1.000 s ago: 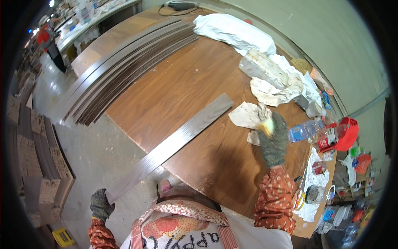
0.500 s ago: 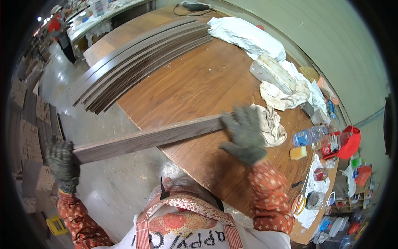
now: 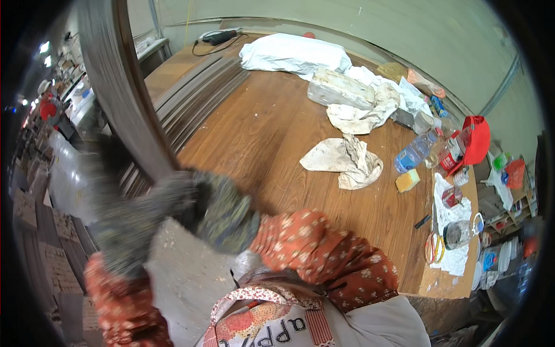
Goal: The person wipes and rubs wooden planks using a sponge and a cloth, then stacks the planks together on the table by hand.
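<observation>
Both hands work close together toward 8 o'clock from the centre, in grey knitted gloves below rust-red flowered sleeves. The left hand point(image 3: 127, 225) is blurred, its thumb stretched toward the other glove; whether it grips or is loose, I cannot tell. The right hand point(image 3: 226, 213), nearer the centre, is at the lower end of the plank, its fingers partly covered by the left; I cannot tell how firmly they close.

The grey-brown plank point(image 3: 124, 81) stands steeply tilted, rising from the gloves toward 10 o'clock and running out at the top edge. Behind it, also at 10 o'clock, a stack of similar strips point(image 3: 202, 95) lies on the wood-coloured desk point(image 3: 260, 144). At 3 o'clock a stained cloth point(image 3: 355, 165) lies crumpled, with a yellow-and-white sponge point(image 3: 407, 181) just beyond and a clear bottle point(image 3: 413, 153) near that.

Farther out, a red cap point(image 3: 477, 140) sits between 2 and 3 o'clock, a pale block point(image 3: 340, 89) at 1, a white-wrapped bundle point(image 3: 295, 55) at 12, and a black corded tool point(image 3: 221, 38) at 11. A clear jar point(image 3: 457, 235) is at 4. Beyond the desk, toward 9, another person point(image 3: 51, 110) stands.
</observation>
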Action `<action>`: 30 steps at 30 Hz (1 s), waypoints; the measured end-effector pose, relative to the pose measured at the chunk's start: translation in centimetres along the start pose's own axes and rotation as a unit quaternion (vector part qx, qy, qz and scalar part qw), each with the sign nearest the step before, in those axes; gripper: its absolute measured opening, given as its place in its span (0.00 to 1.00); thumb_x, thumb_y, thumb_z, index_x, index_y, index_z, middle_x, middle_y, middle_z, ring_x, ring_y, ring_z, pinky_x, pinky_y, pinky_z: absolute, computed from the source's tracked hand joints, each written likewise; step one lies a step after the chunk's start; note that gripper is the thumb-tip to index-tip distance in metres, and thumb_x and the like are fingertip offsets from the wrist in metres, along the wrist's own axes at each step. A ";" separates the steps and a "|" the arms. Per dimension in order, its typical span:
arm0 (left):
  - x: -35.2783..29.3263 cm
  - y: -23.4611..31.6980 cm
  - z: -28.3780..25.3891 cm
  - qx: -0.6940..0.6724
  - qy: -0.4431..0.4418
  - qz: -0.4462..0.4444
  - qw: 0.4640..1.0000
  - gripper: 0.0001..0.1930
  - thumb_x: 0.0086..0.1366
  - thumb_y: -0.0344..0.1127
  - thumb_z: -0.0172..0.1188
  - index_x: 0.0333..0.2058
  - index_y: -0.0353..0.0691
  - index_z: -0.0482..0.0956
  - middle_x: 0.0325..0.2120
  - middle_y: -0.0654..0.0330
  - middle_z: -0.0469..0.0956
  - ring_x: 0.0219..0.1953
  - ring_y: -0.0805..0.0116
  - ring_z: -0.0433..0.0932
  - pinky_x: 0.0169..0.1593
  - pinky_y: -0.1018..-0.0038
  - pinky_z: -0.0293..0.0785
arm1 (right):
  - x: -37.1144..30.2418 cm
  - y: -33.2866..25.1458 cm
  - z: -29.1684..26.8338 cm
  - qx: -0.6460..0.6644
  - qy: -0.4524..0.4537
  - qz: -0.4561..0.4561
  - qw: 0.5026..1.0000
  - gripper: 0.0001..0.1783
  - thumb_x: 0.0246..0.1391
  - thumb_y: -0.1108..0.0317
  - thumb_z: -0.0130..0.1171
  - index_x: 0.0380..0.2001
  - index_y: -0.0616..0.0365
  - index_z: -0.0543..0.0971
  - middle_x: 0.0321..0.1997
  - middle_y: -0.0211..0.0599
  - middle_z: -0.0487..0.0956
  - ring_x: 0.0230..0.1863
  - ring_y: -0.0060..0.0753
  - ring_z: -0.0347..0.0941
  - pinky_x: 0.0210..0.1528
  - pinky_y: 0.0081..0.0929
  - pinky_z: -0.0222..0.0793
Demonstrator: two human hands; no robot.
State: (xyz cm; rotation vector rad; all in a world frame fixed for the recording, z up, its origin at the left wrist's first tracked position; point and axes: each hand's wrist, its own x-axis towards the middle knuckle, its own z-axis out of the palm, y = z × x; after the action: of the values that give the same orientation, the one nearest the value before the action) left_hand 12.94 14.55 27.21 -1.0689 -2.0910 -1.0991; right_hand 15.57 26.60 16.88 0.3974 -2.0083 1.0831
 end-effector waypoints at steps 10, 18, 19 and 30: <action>-10.9 -8.1 5.5 0.013 -0.197 -0.164 0.966 0.49 0.39 0.30 0.68 0.61 0.35 0.51 0.52 0.45 0.67 0.54 0.52 0.68 0.57 0.65 0.65 | -6.3 9.4 -12.8 -0.320 -0.129 0.111 0.932 0.35 0.47 0.44 0.56 0.53 0.56 0.69 0.53 0.46 0.71 0.57 0.47 0.64 0.62 0.42 0.54; -17.5 -7.4 8.3 0.124 -0.377 -0.333 0.855 0.41 0.42 0.39 0.66 0.56 0.38 0.59 0.40 0.45 0.74 0.42 0.47 0.75 0.47 0.60 0.71 | -13.7 20.1 -24.9 -0.549 -0.056 0.384 0.740 0.35 0.41 0.39 0.60 0.52 0.42 0.73 0.62 0.48 0.64 0.61 0.56 0.59 0.61 0.46 0.54; -18.1 -7.4 8.6 0.111 -0.366 -0.321 0.867 0.40 0.40 0.38 0.68 0.54 0.36 0.61 0.39 0.44 0.73 0.42 0.47 0.74 0.47 0.60 0.71 | -13.7 20.7 -25.3 -0.534 -0.057 0.401 0.742 0.31 0.44 0.44 0.60 0.51 0.46 0.74 0.59 0.48 0.67 0.60 0.53 0.61 0.60 0.43 0.56; -20.7 -5.3 9.6 0.131 -0.327 -0.292 0.889 0.38 0.41 0.42 0.68 0.51 0.34 0.64 0.41 0.43 0.69 0.40 0.46 0.71 0.45 0.58 0.70 | -10.2 12.2 -11.7 -0.379 -0.097 0.007 0.920 0.29 0.52 0.64 0.54 0.58 0.60 0.65 0.53 0.46 0.71 0.53 0.46 0.68 0.56 0.40 0.63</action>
State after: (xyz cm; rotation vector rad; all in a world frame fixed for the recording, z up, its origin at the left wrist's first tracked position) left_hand 18.75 12.63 4.59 -0.7433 -3.1399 -0.6967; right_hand 20.63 42.19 5.94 0.0746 -2.4197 0.2078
